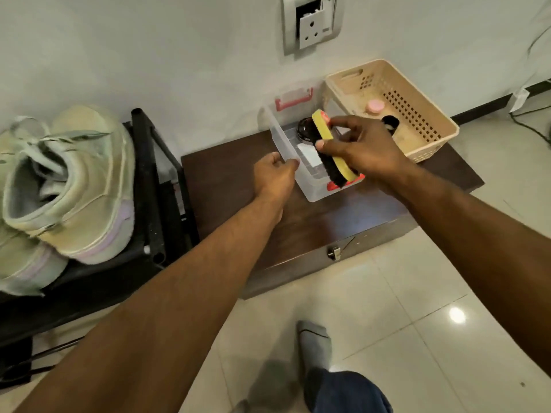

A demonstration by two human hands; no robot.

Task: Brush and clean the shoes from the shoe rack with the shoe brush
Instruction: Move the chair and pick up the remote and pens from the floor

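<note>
Yellow-backed, the shoe brush (331, 150) is pinched in the right hand (360, 150) above the clear plastic box (310, 189), whose rim the left hand (274, 177) grips, on the dark wooden table (238, 180) beside the shoe rack (155, 186) holding pale sneakers (74, 186).

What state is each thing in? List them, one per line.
Shoe brush: lifted over the box, gripped by the right hand.
Clear box: lid off, left hand holding its rim.
Basket: upright, a pink tin inside.
Shoes: on the rack, untouched.
</note>
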